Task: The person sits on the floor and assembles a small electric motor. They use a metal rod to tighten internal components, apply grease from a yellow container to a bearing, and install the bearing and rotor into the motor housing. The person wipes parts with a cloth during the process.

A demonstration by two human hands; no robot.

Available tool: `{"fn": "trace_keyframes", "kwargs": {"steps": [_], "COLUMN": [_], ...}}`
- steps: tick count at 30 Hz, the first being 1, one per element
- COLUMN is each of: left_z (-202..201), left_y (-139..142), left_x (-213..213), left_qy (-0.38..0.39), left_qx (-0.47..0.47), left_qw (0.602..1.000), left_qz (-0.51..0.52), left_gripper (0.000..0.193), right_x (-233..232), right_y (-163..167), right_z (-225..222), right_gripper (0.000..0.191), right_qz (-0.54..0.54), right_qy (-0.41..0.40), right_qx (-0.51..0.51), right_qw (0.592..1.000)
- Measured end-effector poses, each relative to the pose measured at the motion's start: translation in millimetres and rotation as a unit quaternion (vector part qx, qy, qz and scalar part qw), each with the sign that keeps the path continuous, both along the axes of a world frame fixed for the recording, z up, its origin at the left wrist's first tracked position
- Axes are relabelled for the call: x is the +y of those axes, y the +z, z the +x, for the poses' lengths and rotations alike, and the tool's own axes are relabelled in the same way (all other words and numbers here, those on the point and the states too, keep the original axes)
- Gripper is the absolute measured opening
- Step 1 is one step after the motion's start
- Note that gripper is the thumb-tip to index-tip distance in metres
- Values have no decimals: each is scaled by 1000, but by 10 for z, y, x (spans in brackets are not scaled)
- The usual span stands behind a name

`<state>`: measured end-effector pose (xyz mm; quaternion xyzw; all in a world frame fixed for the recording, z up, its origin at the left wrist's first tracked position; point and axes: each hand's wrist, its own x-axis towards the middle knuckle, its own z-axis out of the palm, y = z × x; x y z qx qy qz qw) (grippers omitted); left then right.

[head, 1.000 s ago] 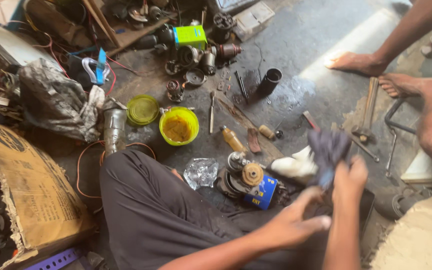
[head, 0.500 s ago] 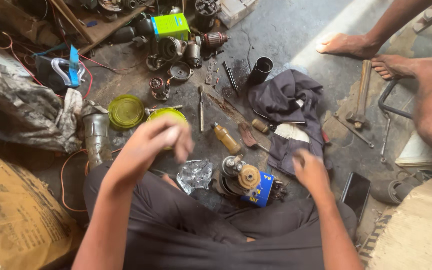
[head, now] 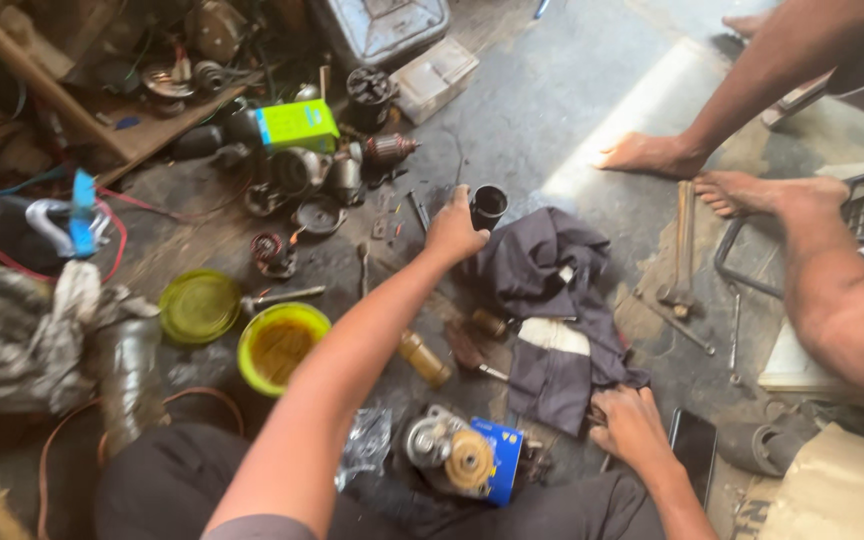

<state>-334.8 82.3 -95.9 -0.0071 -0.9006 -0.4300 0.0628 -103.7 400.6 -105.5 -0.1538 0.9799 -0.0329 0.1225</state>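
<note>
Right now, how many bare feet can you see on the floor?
2. Both belong to another person at upper right: one foot on the pale strip, the other foot just right of it. More may be hidden.

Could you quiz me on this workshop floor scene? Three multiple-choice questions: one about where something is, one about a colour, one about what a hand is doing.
1. Where does the dark cloth lie?
A. beside the green box
B. on the floor between the two hands
C. inside the tub

2. What colour is the open tub?
A. yellow
B. red
C. white

3. What is the left hand doing?
A. resting on the lap
B. holding a hammer
C. gripping the black cylinder

Answers: 1 B, the cloth spreads from near the left hand to the right hand. 2 A, its rim is bright yellow. 3 C, the fingers touch the cylinder's side.
</note>
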Motion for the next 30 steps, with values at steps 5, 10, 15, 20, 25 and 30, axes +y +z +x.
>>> {"fn": "trace_keyframes", "kwargs": {"steps": [5, 10, 15, 20, 25, 30], "left_z": [-233, -271, -186, 435, 1148, 1910], "left_y": [-28, 62, 444, 974, 1390, 1738], "left_x": [116, 21, -203, -499, -367, -123], "left_qy": [-19, 112, 121, 45, 17, -87], "left_qx": [24, -145, -303, -282, -173, -124], "left_qw": [992, 916, 665, 727, 799, 865], "left_qz": [122, 356, 672, 625, 575, 479], "left_gripper": [73, 70, 74, 77, 81, 75], "right_x": [-6, 413, 1014, 480, -62, -429], "right_y": [419, 806, 701, -177, -373, -386], "right_z": [-55, 70, 494, 798, 1006, 1056], "right_gripper": [36, 30, 31, 28, 25, 23], "right_qz": [9, -179, -448, -248, -182, -161], "right_qy": [-81, -230, -382, -378, -356, -340], "right_qx": [2, -15, -71, -114, -104, -99], "right_qw": [997, 957, 805, 885, 911, 921]}}
